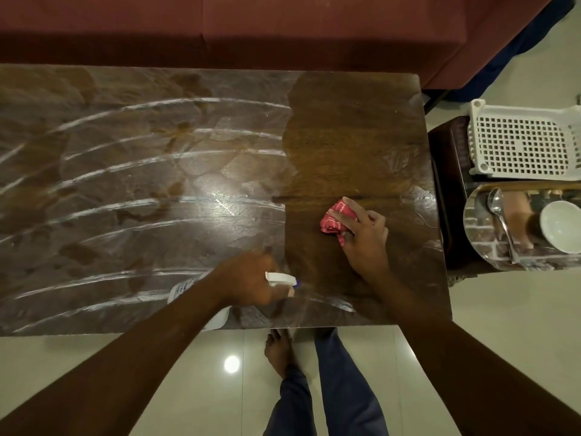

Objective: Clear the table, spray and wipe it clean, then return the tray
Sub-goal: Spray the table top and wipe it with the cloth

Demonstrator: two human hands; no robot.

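Wiping step: right hand (366,237), fingers flat, presses crumpled red cloth (330,221) on dark wooden worktop (345,136). Left hand (251,280) grips white spray bottle (280,279). Next, probably: wipe leftward over white streaks (141,162).

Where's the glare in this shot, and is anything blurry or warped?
Head view: glare hits the table and the floor; the left hand gripping the spray bottle is slightly smeared; table edges bow from the wide lens; right hand and cloth look sharp.
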